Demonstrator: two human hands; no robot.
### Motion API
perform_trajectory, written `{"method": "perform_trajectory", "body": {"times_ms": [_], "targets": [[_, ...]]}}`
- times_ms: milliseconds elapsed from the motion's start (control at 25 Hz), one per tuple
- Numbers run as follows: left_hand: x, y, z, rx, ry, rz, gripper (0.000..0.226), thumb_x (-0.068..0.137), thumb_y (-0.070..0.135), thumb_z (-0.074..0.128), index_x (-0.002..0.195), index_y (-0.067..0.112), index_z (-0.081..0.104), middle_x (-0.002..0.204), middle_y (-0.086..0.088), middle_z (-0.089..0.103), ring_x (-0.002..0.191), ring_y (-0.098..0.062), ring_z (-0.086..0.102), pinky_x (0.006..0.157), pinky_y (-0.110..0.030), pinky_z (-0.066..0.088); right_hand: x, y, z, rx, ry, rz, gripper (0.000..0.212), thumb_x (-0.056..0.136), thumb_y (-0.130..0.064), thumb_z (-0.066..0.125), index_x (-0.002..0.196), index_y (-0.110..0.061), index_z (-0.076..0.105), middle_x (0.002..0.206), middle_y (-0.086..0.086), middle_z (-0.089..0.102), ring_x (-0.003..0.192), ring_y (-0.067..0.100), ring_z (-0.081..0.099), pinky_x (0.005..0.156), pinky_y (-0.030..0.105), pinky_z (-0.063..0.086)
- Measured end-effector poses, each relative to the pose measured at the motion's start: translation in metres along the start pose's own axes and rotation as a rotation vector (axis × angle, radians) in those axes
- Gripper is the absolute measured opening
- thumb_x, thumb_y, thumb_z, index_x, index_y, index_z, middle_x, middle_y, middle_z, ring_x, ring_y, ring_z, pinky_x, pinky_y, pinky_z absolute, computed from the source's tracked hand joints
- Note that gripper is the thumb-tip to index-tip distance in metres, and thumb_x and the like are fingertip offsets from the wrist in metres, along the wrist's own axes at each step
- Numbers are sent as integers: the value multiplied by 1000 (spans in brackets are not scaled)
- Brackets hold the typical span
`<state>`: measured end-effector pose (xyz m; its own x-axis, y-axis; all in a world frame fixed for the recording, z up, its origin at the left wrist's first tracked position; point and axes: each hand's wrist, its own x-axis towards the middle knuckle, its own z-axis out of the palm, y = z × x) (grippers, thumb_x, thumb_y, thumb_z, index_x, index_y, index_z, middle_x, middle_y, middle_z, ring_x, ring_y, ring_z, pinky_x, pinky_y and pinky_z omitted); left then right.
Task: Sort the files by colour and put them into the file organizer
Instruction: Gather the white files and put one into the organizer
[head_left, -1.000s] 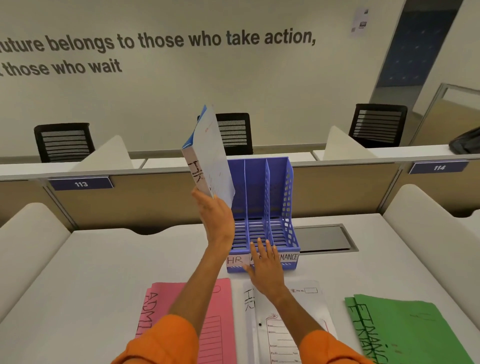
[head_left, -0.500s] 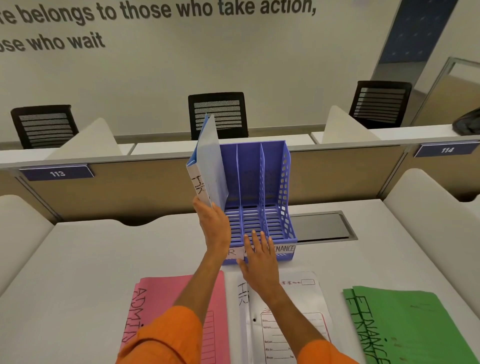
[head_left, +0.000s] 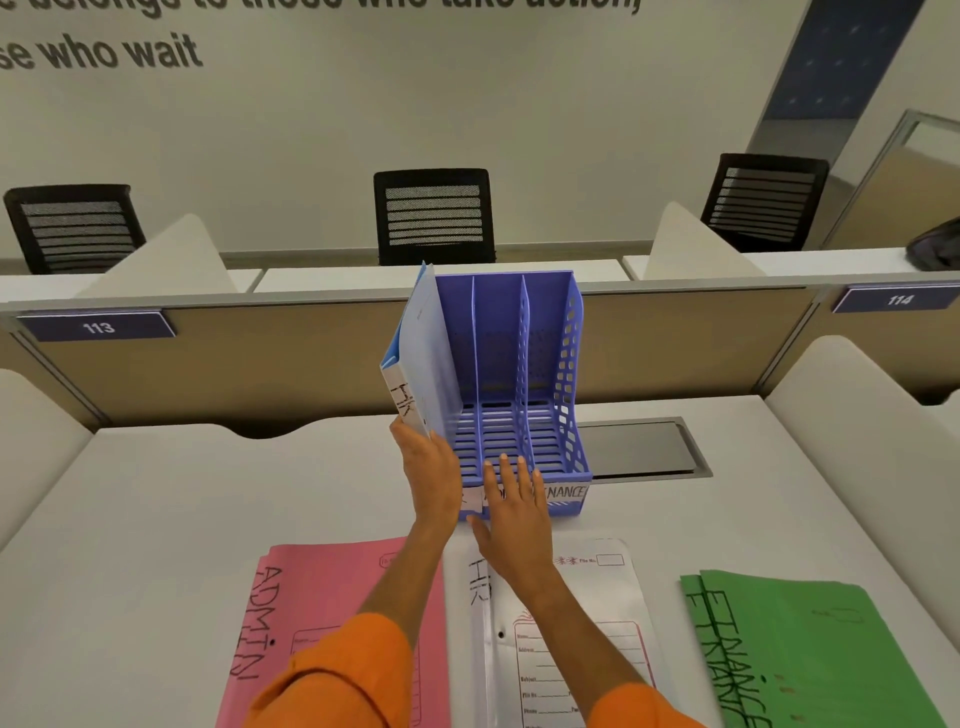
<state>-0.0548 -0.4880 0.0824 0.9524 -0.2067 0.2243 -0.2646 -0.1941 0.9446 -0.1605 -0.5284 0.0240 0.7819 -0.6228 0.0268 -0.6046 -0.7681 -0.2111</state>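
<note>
**Orange sleeves, a white file at the organizer's left slot**

Orange sleeves (head_left: 337, 670) fill the bottom edge, both cut off by the frame. On the desk (head_left: 130, 519) nearest the person lie three stacks: pink files (head_left: 322, 597) marked ADMIN, partly hidden under the left forearm; a white file (head_left: 587, 623) marked HR, crossed by the right forearm; and green files (head_left: 810, 649) marked FINANCE, running off the lower edge.

The right hand (head_left: 514, 519) lies flat with fingers spread against the front lip of the blue file organizer (head_left: 524, 374), covering the middle label; only "NANCE" reads clearly on the right, and the left label is hidden behind the left wrist.

The left hand (head_left: 431, 467) has its grip pinched on the lower corner of an upright HR file (head_left: 421, 353), white with a blue back, tilted at the organizer's left side. Whether it sits inside the left compartment or just against its wall is hard to tell. The middle and right compartments hold nothing.

Behind stand a partition, desk numbers 113 and 114, and three black chairs (head_left: 434, 215).
</note>
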Motion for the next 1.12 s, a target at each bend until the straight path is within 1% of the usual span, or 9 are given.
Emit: {"method": "perform_trajectory", "body": {"times_ms": [200, 320, 480, 560, 640, 760, 880, 960, 1120], "targets": [[-9, -8, -3, 14, -28, -23, 47, 98, 20, 50, 138, 14, 26, 147, -13, 39, 129, -28, 48, 91, -37, 53, 1, -1, 0, -7, -6, 1, 77, 97, -56, 38, 155, -23, 0, 164, 6, -4, 151, 29, -9, 116, 45, -17], [-11, -11, -5, 24, -50, -33, 48, 97, 20, 53, 138, 14, 28, 146, -12, 40, 127, -27, 49, 90, -38, 54, -1, -1, -1, -1, -5, -1, 77, 96, -56, 39, 155, -23, 1, 164, 6, -3, 150, 30, -9, 117, 45, -15], [-16, -12, -16, 11, -92, -25, 47, 95, 25, 57, 132, 24, 28, 137, -8, 46, 115, -18, 55, 76, -22, 53, -2, 0, -5, -30, -28, -14, 80, 96, -57, 38, 155, -23, -4, 164, 6, -8, 150, 29, -13, 118, 44, -15], [-20, -12, -24, 23, -112, -22, 51, 94, 25, 60, 133, 24, 27, 135, -7, 46, 111, -15, 54, 75, -22, 53, -3, 1, -10, -35, -45, -34, 82, 96, -57, 39, 154, -23, -7, 163, 5, -11, 150, 28, -14, 118, 42, -16], [-25, -10, -32, 44, -125, -31, 59, 92, 21, 63, 137, 18, 26, 137, -9, 44, 112, -11, 48, 79, -28, 56, -7, 2, -16, -26, -49, -54, 83, 96, -56, 41, 154, -21, -7, 163, 5, -10, 150, 27, -13, 117, 39, -16], [-36, -5, -46, 57, -142, -27, 60, 92, 17, 64, 139, 14, 27, 139, -10, 41, 117, -17, 50, 81, -32, 58, -22, 1, -25, -5, -27, -53, 85, 95, -56, 43, 155, -19, -4, 164, 4, -8, 151, 27, -10, 119, 39, -13], [-59, -4, -59, 55, -175, -46, 58, 92, 14, 63, 138, 13, 27, 139, -10, 39, 119, -22, 52, 74, -18, 52, -45, 4, -32, 17, -32, -19, 87, 93, -57, 45, 155, -19, -3, 164, 4, -6, 151, 27, -7, 122, 40, -6], [-78, -7, -68, 78, -194, -40, 58, 92, 10, 62, 138, 12, 27, 140, -10, 39, 122, -22, 50, 77, -18, 49, -64, 9, -35, 3, -32, -4, 87, 93, -56, 46, 155, -19, -3, 164, 5, -5, 152, 27, -5, 122, 40, -3], [-121, -15, -88, 104, -251, -18, 58, 92, 11, 62, 138, 12, 27, 142, -10, 38, 125, -24, 46, 93, -35, 51, -102, 17, -37, -10, -44, 23, 86, 95, -56, 43, 155, -16, -3, 164, 7, -4, 152, 26, -5, 122, 39, -4]]}}
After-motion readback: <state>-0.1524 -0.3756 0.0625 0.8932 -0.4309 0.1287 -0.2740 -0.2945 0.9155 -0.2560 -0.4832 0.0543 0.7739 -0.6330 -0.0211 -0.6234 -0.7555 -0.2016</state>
